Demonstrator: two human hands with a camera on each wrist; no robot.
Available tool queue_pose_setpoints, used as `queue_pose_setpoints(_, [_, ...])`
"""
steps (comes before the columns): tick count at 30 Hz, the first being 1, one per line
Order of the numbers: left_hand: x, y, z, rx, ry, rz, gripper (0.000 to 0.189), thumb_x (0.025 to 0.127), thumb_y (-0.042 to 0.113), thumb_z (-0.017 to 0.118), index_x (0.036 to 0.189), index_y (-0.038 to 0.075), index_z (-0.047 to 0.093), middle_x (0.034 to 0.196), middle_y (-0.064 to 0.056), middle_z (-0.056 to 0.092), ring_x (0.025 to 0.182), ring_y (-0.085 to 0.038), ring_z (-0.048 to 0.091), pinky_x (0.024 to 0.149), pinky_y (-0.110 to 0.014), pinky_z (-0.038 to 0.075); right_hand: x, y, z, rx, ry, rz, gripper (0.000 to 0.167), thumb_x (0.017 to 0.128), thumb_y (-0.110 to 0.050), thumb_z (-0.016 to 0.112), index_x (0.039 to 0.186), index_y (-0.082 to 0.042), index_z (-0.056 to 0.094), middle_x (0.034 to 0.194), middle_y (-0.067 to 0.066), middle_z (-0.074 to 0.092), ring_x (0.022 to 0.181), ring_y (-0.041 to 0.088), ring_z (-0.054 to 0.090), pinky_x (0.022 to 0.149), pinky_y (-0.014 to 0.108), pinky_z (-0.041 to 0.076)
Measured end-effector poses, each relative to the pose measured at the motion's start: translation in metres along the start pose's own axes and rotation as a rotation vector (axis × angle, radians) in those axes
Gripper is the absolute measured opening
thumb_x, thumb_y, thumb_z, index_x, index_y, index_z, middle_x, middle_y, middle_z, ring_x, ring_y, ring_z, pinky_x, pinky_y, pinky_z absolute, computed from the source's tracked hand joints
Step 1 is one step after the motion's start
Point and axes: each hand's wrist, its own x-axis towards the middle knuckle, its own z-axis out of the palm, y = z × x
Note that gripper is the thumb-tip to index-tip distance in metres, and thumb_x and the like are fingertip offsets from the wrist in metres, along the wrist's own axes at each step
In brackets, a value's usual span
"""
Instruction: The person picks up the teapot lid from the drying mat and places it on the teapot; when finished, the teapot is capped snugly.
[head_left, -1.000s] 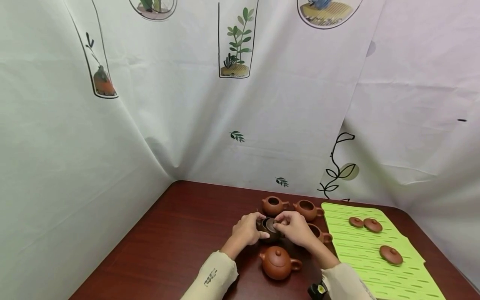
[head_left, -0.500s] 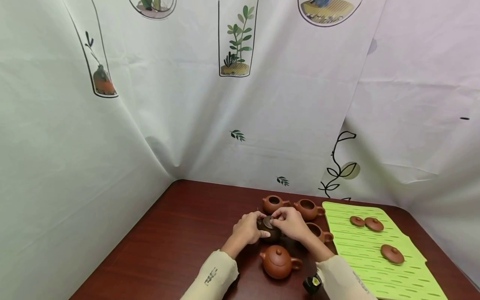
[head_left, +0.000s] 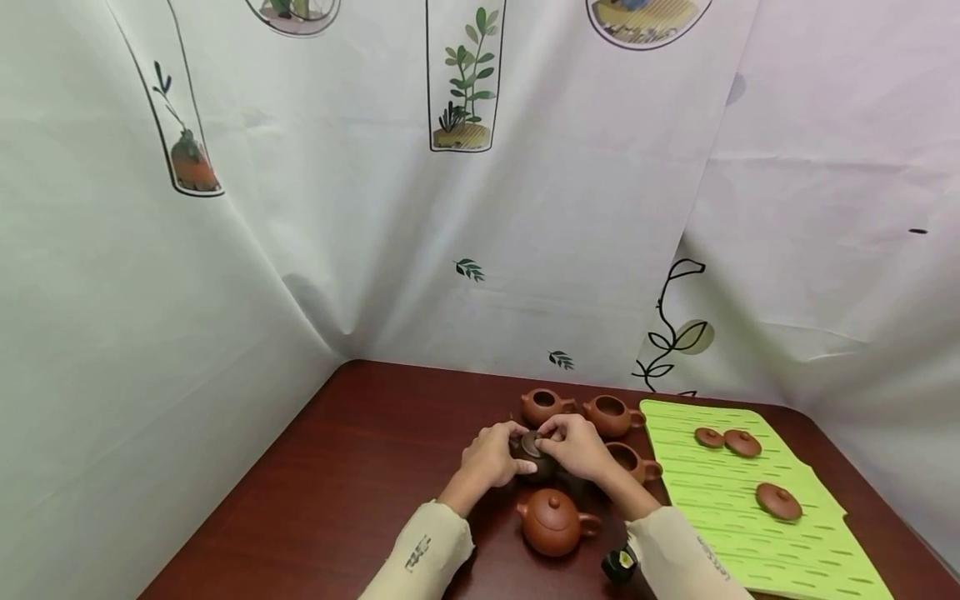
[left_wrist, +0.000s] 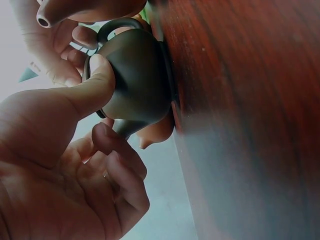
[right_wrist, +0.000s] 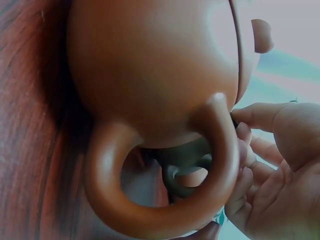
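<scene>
A dark brown teapot [left_wrist: 137, 75] stands upright on the table between both hands. My left hand [head_left: 489, 458] holds it at the spout side, with the thumb [left_wrist: 97, 82] on its shoulder; the other fingers are partly hidden behind the pot. My right hand [head_left: 579, 447] pinches the teapot's dark lid [head_left: 532, 444], which sits over the opening. Whether the lid is fully seated is not visible. Nearer the person stands a reddish-brown teapot [head_left: 552, 522] with its lid on; in the right wrist view its round body and looped handle [right_wrist: 160, 220] fill much of the picture.
Behind the hands stand three lidless reddish teapots: one at the back left [head_left: 543, 406], another at the back right [head_left: 609, 415], a third by the right forearm [head_left: 632, 463]. Three loose lids [head_left: 778, 502] lie on a green mat [head_left: 750, 550] to the right. A patterned cloth [head_left: 465, 333] hangs behind.
My right hand has brought the dark lid left and over the teapot's opening, which showed beside it a second ago. The left hand keeps its hold. The head view has shifted slightly.
</scene>
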Motion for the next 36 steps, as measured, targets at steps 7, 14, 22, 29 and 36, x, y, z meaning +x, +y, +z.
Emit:
queue_pose_setpoints(7, [0.0,0.0,-0.001,-0.005,0.002,0.003,0.052,0.075,0.041,0.085,0.123,0.03,0.067,0.117,0.001,0.067,0.103,-0.026,0.064,0.077,-0.05,0.051,0.001,0.001,-0.001,0.014,-0.006,-0.003,0.009,0.088,-0.011,0.076,0.095,-0.005,0.073,0.065,-0.001,0.058,0.059,0.011,0.054,0.052,0.024,0.042])
queue_pose_setpoints(14, [0.001,0.0,-0.001,-0.005,0.0,0.027,0.053,0.075,0.04,0.086,0.123,0.03,0.067,0.116,0.0,0.067,0.102,-0.027,0.064,0.075,-0.049,0.051,-0.002,0.004,0.0,0.006,0.007,0.006,0.008,0.089,-0.012,0.074,0.095,-0.008,0.073,0.066,0.0,0.059,0.056,0.011,0.052,0.052,0.024,0.042])
queue_pose_setpoints(22, [0.001,-0.001,0.0,0.005,-0.009,0.006,0.054,0.075,0.04,0.086,0.125,0.029,0.067,0.117,0.001,0.066,0.103,-0.025,0.064,0.076,-0.049,0.051,-0.005,0.001,-0.002,0.034,-0.025,0.0,0.013,0.089,-0.011,0.073,0.1,-0.005,0.073,0.066,0.001,0.059,0.056,0.012,0.053,0.052,0.024,0.041])
queue_pose_setpoints(29, [0.001,0.002,-0.002,-0.007,-0.031,0.046,0.053,0.078,0.037,0.085,0.125,0.024,0.065,0.116,-0.001,0.066,0.101,-0.026,0.064,0.076,-0.049,0.051,-0.014,0.004,-0.013,0.091,-0.071,0.015,0.018,0.09,-0.011,0.071,0.106,-0.003,0.071,0.066,0.003,0.059,0.054,0.013,0.052,0.05,0.025,0.042])
queue_pose_setpoints(36, [-0.001,0.0,-0.003,-0.005,-0.027,0.061,0.056,0.077,0.038,0.086,0.125,0.021,0.065,0.115,-0.004,0.067,0.101,-0.028,0.064,0.075,-0.05,0.051,-0.03,0.011,-0.02,0.161,-0.077,0.039,0.021,0.091,-0.013,0.071,0.109,-0.002,0.07,0.065,0.004,0.058,0.051,0.014,0.053,0.051,0.027,0.045])
